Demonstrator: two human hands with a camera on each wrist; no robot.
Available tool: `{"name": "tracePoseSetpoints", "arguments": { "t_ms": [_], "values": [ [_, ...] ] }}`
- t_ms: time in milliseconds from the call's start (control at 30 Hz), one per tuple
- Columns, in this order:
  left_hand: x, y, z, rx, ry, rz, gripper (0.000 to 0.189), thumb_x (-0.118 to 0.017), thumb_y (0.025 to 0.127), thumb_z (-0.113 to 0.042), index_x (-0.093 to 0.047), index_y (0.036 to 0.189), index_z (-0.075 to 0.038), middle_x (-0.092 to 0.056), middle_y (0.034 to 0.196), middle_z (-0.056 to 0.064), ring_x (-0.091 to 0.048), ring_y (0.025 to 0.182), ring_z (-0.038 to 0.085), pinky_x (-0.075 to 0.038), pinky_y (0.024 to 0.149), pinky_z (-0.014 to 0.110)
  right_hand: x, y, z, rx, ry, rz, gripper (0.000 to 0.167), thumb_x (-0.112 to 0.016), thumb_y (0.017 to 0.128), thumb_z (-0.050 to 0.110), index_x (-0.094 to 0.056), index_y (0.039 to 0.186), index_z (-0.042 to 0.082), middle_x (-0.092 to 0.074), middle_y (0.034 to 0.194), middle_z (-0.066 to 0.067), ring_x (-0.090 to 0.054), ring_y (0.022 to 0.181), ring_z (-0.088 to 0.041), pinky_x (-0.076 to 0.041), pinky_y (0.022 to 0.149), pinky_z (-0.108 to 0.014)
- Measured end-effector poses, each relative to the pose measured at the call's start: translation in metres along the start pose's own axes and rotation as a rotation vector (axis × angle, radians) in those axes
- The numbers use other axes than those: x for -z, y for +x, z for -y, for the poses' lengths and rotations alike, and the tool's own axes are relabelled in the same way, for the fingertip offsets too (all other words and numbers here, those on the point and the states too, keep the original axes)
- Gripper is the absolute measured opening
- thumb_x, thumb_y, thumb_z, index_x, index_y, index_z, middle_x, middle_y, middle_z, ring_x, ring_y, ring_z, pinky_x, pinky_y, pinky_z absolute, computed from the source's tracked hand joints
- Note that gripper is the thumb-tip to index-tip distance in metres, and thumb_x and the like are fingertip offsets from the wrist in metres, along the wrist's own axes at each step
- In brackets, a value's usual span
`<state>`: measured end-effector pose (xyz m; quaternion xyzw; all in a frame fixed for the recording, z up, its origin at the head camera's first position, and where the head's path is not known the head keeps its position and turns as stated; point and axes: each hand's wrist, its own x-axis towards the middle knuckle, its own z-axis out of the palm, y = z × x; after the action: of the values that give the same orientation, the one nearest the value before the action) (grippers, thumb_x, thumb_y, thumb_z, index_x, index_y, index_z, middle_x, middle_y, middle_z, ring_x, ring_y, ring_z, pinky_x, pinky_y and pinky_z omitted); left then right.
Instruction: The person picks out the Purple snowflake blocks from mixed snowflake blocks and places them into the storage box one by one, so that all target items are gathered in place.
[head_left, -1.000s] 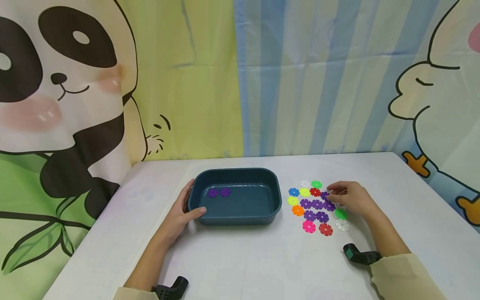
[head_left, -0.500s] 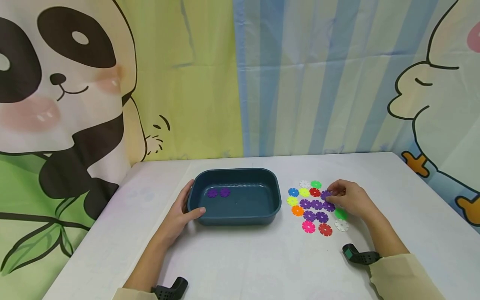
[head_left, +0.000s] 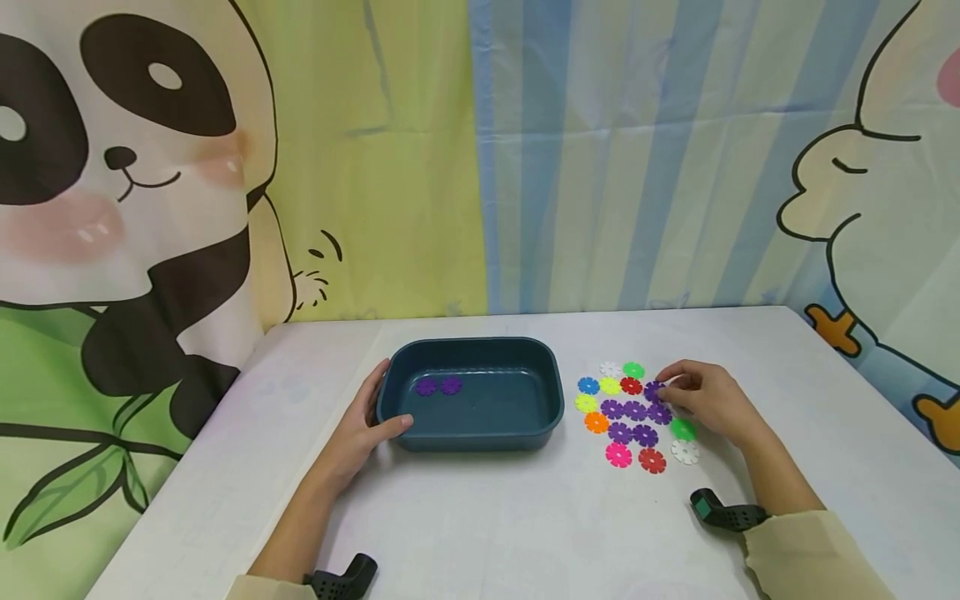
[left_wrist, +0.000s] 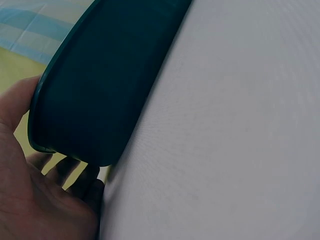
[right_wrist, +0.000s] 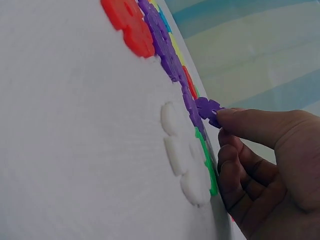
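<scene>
My left hand (head_left: 358, 425) grips the left end of a dark teal plastic basin (head_left: 472, 440), thumb over the rim and the other fingers along its outer wall. Two purple snowflake discs (head_left: 438, 386) lie inside on the basin floor. At the right, my right hand (head_left: 712, 402) pinches a purple snowflake disc (right_wrist: 207, 110) between thumb and fingers. In the right wrist view that disc stands tilted above the other discs. Beneath and beside this hand lie more purple snowflake discs (head_left: 634, 411), flat on the table. The left wrist view shows the basin's outer wall (left_wrist: 100, 90) close up.
Around the purple discs lie others: white (head_left: 685, 452), green (head_left: 683, 429), red (head_left: 652, 460), pink (head_left: 618, 454), orange (head_left: 597, 422), yellow (head_left: 587, 403) and blue (head_left: 588, 385). All rest on a white-covered table (head_left: 517, 533). A printed curtain (head_left: 600, 167) hangs behind it.
My right hand has shifted very slightly, and the purple snowflake disc at its fingertips now looks a little raised and tilted. My left hand and the basin stay in place.
</scene>
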<state>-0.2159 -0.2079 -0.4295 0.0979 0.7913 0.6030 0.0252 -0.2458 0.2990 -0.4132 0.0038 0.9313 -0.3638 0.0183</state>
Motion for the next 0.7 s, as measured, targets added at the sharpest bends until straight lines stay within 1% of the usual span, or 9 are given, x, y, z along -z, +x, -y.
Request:
{"name": "tracePoseSetpoints", "arguments": {
  "t_ms": [200,333,533,700],
  "values": [
    [-0.0002,0.0000,0.0005,-0.001,-0.001,-0.002,0.092,-0.071,0.094,-0.023,-0.016,0.167,-0.027,-0.013,0.175,0.002,-0.006,0.163,0.029,-0.003,0.129,0.061,0.0002,-0.0005,-0.0011,-0.009,0.018,-0.010,0.036,-0.069,0.100,0.025,-0.065,0.129,0.004,-0.062,0.097,-0.011,-0.054,0.085,-0.025,-0.050,0.063,-0.025],
    [-0.0004,-0.0004,-0.0002,-0.004,0.000,-0.001,0.092,-0.072,0.094,-0.023,-0.015,0.167,-0.026,-0.013,0.175,0.002,-0.007,0.163,0.030,-0.003,0.128,0.061,0.0001,-0.0005,-0.0011,-0.014,0.031,-0.023,0.036,-0.066,0.102,0.026,-0.064,0.131,0.004,-0.062,0.096,-0.011,-0.055,0.085,-0.025,-0.050,0.062,-0.025],
    [-0.0004,-0.0007,-0.0011,-0.004,-0.002,0.000,0.093,-0.072,0.094,-0.024,-0.016,0.167,-0.025,-0.013,0.175,0.003,-0.007,0.163,0.030,-0.003,0.129,0.061,0.0000,-0.0007,0.0014,-0.015,0.056,-0.068,0.039,-0.064,0.103,0.029,-0.062,0.134,0.006,-0.065,0.102,-0.014,-0.057,0.086,-0.025,-0.053,0.064,-0.024],
    [-0.0004,-0.0005,-0.0008,0.002,-0.005,-0.001,0.093,-0.072,0.094,-0.024,-0.016,0.167,-0.026,-0.014,0.175,0.003,-0.007,0.163,0.030,-0.003,0.129,0.061,0.0024,-0.0022,0.0064,-0.009,0.113,-0.089,0.043,-0.062,0.104,0.034,-0.060,0.138,0.008,-0.066,0.109,-0.018,-0.059,0.086,-0.024,-0.055,0.068,-0.023]
  ]
}}
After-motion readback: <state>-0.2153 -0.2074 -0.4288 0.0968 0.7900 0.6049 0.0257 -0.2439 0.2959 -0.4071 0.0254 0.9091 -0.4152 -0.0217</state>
